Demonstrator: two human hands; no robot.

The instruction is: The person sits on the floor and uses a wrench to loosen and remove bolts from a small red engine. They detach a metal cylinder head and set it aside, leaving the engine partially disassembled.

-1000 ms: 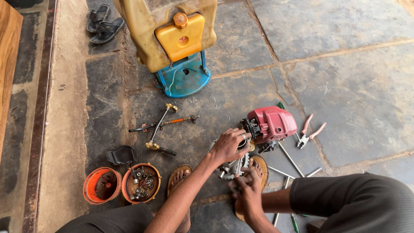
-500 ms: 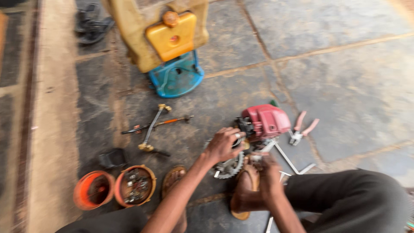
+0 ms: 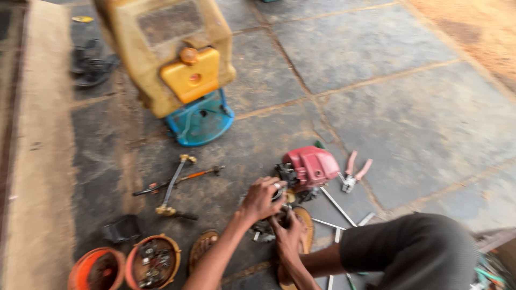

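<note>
Small red-covered engine sits on the stone floor near the knees, left hand curled over its metal side, right hand gripping parts just below, grip details blurred; pink-handled pliers lie beside it, 2 orange bowls well left.

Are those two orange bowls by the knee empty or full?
Neither is empty. The right bowl holds a heap of small dark metal parts; the left bowl holds something dark, too blurred to identify.
</note>
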